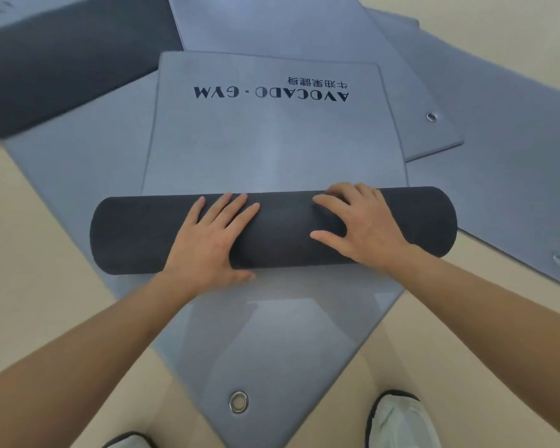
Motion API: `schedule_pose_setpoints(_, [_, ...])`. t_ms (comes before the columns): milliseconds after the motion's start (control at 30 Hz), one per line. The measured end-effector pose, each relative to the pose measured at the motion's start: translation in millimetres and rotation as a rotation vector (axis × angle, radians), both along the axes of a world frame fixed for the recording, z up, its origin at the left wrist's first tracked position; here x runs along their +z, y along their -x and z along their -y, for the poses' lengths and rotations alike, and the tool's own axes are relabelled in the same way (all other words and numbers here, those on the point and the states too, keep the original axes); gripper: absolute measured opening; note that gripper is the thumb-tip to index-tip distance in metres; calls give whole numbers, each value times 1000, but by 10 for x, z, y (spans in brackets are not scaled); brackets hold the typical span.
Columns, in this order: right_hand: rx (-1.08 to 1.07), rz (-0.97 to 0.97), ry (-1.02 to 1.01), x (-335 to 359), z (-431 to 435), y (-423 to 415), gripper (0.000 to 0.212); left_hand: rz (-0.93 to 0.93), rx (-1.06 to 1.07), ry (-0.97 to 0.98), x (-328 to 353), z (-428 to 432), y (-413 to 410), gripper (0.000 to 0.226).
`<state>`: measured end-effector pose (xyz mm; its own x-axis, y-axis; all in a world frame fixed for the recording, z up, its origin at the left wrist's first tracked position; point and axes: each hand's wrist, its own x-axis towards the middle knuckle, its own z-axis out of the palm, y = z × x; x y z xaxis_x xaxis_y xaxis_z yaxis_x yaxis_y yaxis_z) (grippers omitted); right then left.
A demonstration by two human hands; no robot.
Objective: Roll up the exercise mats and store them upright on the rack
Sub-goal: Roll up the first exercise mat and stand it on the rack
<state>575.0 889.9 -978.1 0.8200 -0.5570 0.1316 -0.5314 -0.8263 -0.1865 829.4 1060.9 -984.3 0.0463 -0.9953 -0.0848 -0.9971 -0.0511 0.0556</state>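
Note:
A grey-blue exercise mat printed "AVOCADO · GYM" [272,147] lies flat in front of me. Its near part is wound into a dark roll [143,234] lying crosswise. My left hand [207,240] presses flat on the roll left of its middle, fingers spread. My right hand [359,224] rests on top of the roll right of its middle, fingers curled over its far side. No rack is in view.
Several more grey-blue mats lie overlapping on the beige floor: one under the roll with a metal eyelet [239,401] near my feet, others at the back [304,24] and right [514,176]. A dark rolled mat [62,59] lies at the far left. My shoes [398,421] show at the bottom.

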Motion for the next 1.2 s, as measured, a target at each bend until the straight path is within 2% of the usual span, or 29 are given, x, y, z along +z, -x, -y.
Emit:
schedule_pose_setpoints(67, [15,-34,41,-83,-52,29,76,-14,-11,-34,6,102,-75,125])
schedule_pose_setpoints(233, [46,-328,75,-95,19,20,116,-20,-82,-89,39,287,-255,134])
schedule_pose_setpoints(333, [62,-420,91,-98,94,2,127,-22,-126,-101,50,356,-340,135])
schedule_pose_setpoints(533, [89,-284,64,-38,210,-46,117,-71,-121,-109,180,509,-354,119])
schedule_pose_setpoints(667, [79,-226,-33,86,114,-24,111,-146,-114,-155,272,431,-367,112])
schedule_pose_setpoints(900, [93,-393,-346,284,-490,337,110,-301,-105,-368,406,-186,-70,105])
schedule_pose_setpoints(1200, [161,-474,-655,303,-1013,746,106,-494,-79,-555,401,-857,373,93])
